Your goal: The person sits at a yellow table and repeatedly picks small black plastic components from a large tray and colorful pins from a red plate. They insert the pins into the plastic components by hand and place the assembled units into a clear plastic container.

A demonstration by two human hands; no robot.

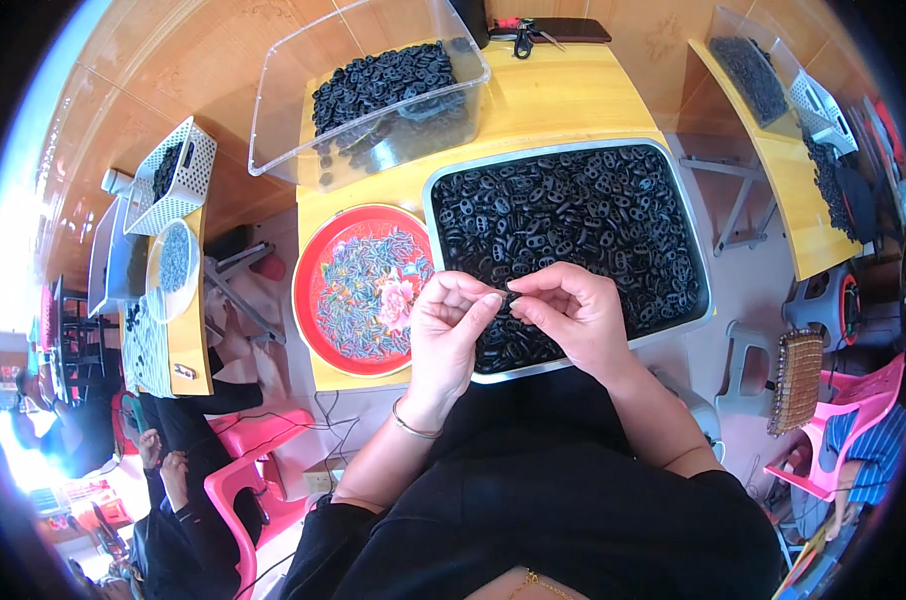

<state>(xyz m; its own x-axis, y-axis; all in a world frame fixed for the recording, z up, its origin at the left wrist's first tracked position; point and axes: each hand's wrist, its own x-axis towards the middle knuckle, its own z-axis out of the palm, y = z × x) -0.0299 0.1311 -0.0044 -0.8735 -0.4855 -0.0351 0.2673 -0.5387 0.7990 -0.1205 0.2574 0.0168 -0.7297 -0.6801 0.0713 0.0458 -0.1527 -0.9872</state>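
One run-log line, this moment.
left hand: pinched; right hand: pinched; held item: too small to tell; beneath: metal-rimmed tray, black pieces; left: red tray

Black short-sleeved top (pixel 543 515); gold necklace (pixel 535 577); slim bangle (pixel 411 428).

Open air is reaching from my left hand (pixel 449 330) and right hand (pixel 575 312) to the far rim of the metal tray (pixel 695 228). On the far left, the tall clear bin (pixel 403 135) is walling off my way; to its right, bare yellow surface (pixel 563 95) is leaving a passage. The red round tray (pixel 308 290) is standing near my left hand. Rightward, a floor (pixel 743 278) gap is opening.
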